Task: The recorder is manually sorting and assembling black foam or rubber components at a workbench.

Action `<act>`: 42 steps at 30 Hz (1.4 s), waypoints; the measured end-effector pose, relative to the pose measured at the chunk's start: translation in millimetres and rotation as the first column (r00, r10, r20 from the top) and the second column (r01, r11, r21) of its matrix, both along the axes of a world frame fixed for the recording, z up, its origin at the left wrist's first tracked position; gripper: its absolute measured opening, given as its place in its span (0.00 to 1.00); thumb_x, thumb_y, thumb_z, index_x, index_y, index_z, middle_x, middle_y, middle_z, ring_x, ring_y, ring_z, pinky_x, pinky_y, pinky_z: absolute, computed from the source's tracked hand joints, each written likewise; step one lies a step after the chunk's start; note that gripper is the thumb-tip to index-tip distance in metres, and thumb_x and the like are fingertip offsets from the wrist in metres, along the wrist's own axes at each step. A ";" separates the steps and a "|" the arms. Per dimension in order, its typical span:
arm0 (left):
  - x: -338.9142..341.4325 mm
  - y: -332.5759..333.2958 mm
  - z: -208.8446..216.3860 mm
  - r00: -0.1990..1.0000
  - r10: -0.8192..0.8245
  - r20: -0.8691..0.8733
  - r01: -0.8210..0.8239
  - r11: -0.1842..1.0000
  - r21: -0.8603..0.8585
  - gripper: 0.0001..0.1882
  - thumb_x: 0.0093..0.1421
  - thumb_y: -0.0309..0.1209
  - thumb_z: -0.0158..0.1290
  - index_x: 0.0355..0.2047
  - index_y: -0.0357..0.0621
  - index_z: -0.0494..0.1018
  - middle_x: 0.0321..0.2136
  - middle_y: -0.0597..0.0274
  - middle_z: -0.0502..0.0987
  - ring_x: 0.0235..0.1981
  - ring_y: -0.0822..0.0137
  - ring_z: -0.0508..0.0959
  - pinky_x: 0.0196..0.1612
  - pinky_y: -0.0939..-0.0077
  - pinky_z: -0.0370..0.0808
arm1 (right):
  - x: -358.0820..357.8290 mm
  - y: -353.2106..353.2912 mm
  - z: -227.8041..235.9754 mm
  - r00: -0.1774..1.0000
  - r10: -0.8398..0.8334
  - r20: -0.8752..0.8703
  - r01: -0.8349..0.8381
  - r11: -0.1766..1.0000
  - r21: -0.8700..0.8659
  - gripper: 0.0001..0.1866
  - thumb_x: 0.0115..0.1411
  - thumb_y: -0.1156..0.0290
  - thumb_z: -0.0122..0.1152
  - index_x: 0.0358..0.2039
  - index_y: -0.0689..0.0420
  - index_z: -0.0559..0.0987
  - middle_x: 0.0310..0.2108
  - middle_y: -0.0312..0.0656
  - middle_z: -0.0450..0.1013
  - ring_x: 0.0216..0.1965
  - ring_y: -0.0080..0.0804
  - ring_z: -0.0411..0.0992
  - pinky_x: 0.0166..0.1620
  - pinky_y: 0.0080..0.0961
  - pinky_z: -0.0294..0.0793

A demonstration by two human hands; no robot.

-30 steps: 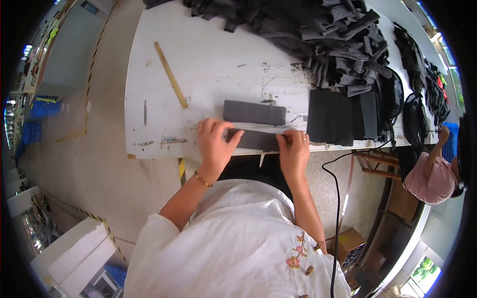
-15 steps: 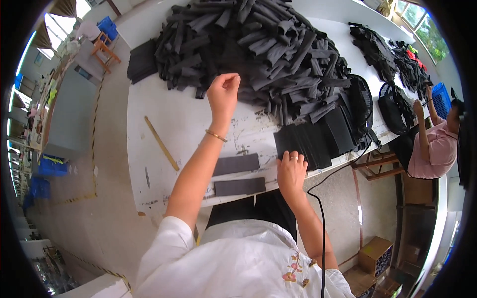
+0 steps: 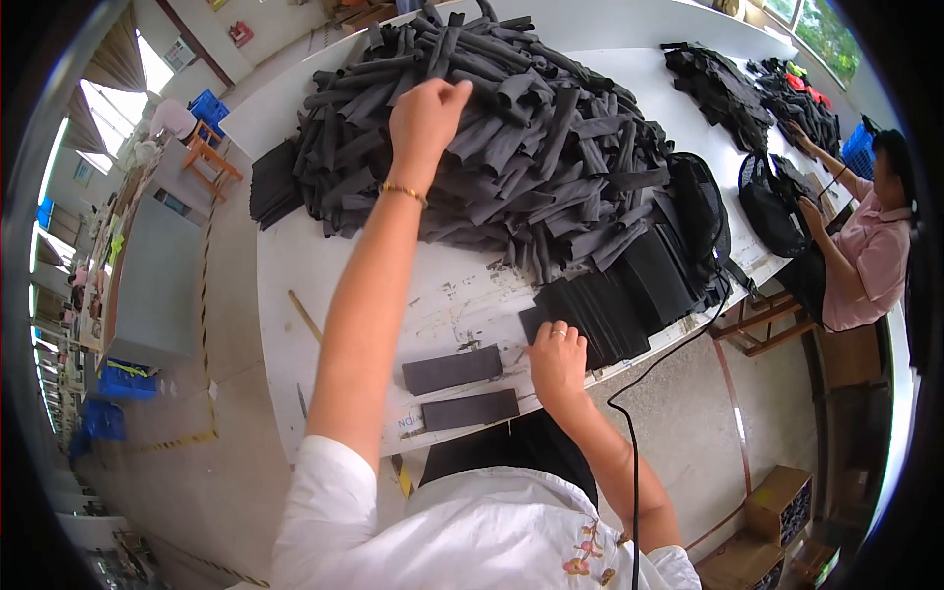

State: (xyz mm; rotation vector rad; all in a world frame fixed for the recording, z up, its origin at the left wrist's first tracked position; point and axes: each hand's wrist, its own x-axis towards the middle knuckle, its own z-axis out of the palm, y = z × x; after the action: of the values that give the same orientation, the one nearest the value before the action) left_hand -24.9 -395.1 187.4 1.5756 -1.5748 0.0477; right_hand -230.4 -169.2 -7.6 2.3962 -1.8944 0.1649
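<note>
My left hand [image 3: 426,120] reaches over a big heap of dark grey fabric strips [image 3: 580,197]. Its fingers are curled together at the upper part of the heap; whether a strip is between them is hidden. Near the table's front edge, my right hand [image 3: 559,366] has its fingers closed on the leftmost black fabric piece [image 3: 532,321], at the end of a fanned row of black pieces [image 3: 600,313]. Left of that hand, two dark grey rectangular pieces lie flat, an upper piece [image 3: 452,370] and a lower piece [image 3: 470,410].
A wooden stick [image 3: 305,313] lies on the white table [image 3: 344,270], partly behind my left forearm. A stack of dark pieces [image 3: 275,184] stands left of the heap. Black mesh bags [image 3: 698,208] and a black cable [image 3: 629,398] are at right, near a seated co-worker [image 3: 865,241].
My left hand has moved farther away, from the heap's near edge onto its upper part. My right hand stays at the row's end, where the leftmost piece now sticks out. The view has shifted.
</note>
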 end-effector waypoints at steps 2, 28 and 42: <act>17.6 -16.3 -8.0 0.990 -0.056 0.129 0.017 0.959 0.284 0.19 0.52 0.46 0.61 0.30 0.41 0.82 0.28 0.48 0.81 0.33 0.51 0.82 0.39 0.64 0.77 | 8.2 1.1 3.4 0.997 0.046 -0.058 -0.047 0.999 -0.025 0.13 0.54 0.66 0.62 0.37 0.61 0.78 0.34 0.42 0.73 0.37 0.36 0.72 0.38 0.32 0.70; -1.2 213.9 -169.5 -0.243 0.126 -0.962 0.519 0.855 -0.019 0.11 0.61 0.22 0.55 0.44 0.34 0.73 0.37 0.56 0.80 0.37 0.63 0.80 0.46 0.66 0.79 | -39.4 81.9 10.1 0.944 0.155 0.291 -0.174 0.984 0.040 0.29 0.52 0.59 0.67 0.49 0.64 0.72 0.47 0.46 0.67 0.48 0.44 0.66 0.48 0.38 0.68; -26.4 224.8 -175.9 -0.366 0.122 -0.922 0.497 0.864 -0.083 0.22 0.67 0.36 0.51 0.53 0.31 0.61 0.48 0.42 0.72 0.50 0.45 0.75 0.50 0.52 0.79 | -47.5 45.9 96.1 0.355 0.197 0.914 0.366 0.870 -0.330 0.15 0.64 0.81 0.51 0.51 0.59 0.72 0.40 0.46 0.73 0.34 0.36 0.73 0.38 0.25 0.72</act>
State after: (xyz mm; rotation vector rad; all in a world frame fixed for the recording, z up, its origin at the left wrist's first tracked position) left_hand -51.3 -170.3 11.5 0.7416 -0.2196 -1.6090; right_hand -277.9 -123.3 88.5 1.8399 -1.8307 2.1683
